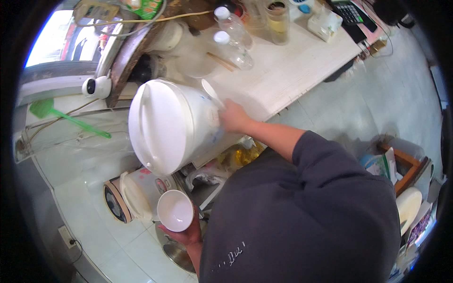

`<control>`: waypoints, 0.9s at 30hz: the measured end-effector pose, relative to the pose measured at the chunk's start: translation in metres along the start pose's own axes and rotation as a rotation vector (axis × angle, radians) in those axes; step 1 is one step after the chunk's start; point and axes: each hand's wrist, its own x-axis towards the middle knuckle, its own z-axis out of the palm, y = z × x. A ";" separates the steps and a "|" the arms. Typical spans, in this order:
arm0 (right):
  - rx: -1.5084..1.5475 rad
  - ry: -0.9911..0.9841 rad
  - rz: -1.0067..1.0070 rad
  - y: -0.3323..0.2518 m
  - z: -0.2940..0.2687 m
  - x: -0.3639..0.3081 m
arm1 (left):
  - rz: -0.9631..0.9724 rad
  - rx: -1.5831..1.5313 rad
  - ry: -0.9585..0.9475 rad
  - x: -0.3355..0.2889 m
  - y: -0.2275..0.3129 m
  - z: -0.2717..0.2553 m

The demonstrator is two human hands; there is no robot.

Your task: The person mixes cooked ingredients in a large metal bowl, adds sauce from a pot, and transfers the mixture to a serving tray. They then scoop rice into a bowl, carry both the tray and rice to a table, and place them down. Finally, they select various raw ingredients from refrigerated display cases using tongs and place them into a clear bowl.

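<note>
My left hand (191,234) is closed around a white bowl (175,211), holding it from below; its inside looks bare. My right hand (233,116), slightly blurred, is closed on what looks like a white spoon-shaped utensil (210,89), whose rounded end points up and to the left. That hand is right beside a large white lidded bucket (163,125) at the table's near left corner. The bucket's lid, with a raised bar across it, is on. Whether the right hand also touches the bucket's side, I cannot tell.
The white table (292,70) carries clear plastic bottles (231,42), wooden chopsticks (221,61) and a tall tumbler (277,23). Below the bucket are a rice cooker (141,193) and a metal pot (178,254). A green fly swatter (71,118) and a white camera (96,87) are at left.
</note>
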 end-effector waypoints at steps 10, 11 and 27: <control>-0.140 -0.399 -0.698 -0.123 -0.046 -0.041 | 0.088 -0.201 -0.064 0.000 -0.023 -0.046; -0.211 -0.497 -0.750 -0.144 -0.038 -0.039 | 0.068 -0.263 -0.074 0.002 -0.026 -0.053; -1.055 -0.757 -1.398 -0.331 0.432 -0.092 | 0.196 -0.580 0.081 -0.009 0.033 -0.319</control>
